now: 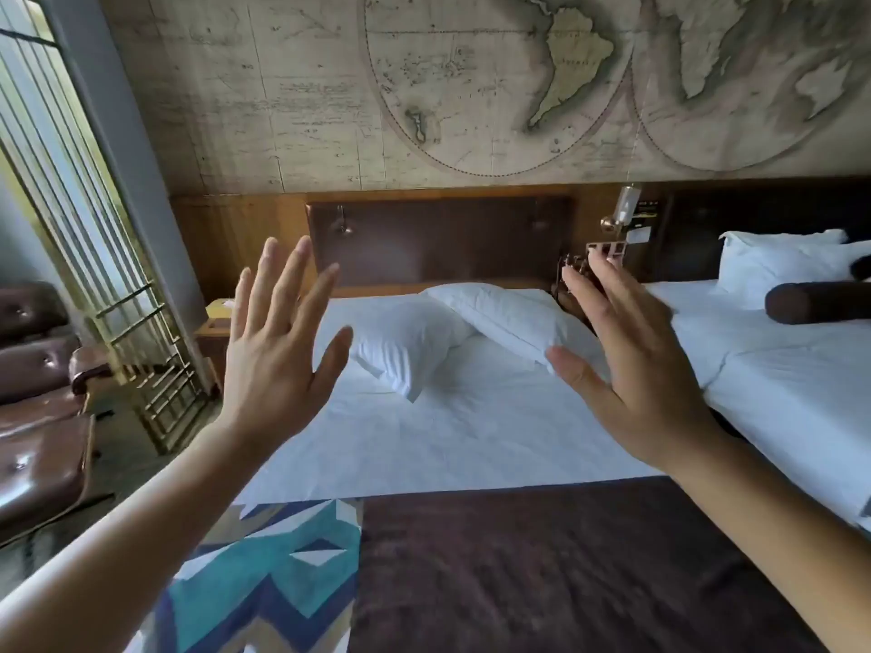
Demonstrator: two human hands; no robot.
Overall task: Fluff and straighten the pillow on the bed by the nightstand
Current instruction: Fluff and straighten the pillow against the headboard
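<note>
We raise our left hand [273,351] and right hand [631,365] with fingers spread, holding nothing; two white pillows [499,318] lie askew at the head of the bed [452,440], below the headboard [438,242]; a map wall [471,87] rises behind; the nightstand [214,327] stands left.

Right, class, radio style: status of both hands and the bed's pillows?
Left hand and right hand open, raised, holding nothing. Two white rumpled pillows lie askew, overlapping, untouched. Nothing blocking.
</note>
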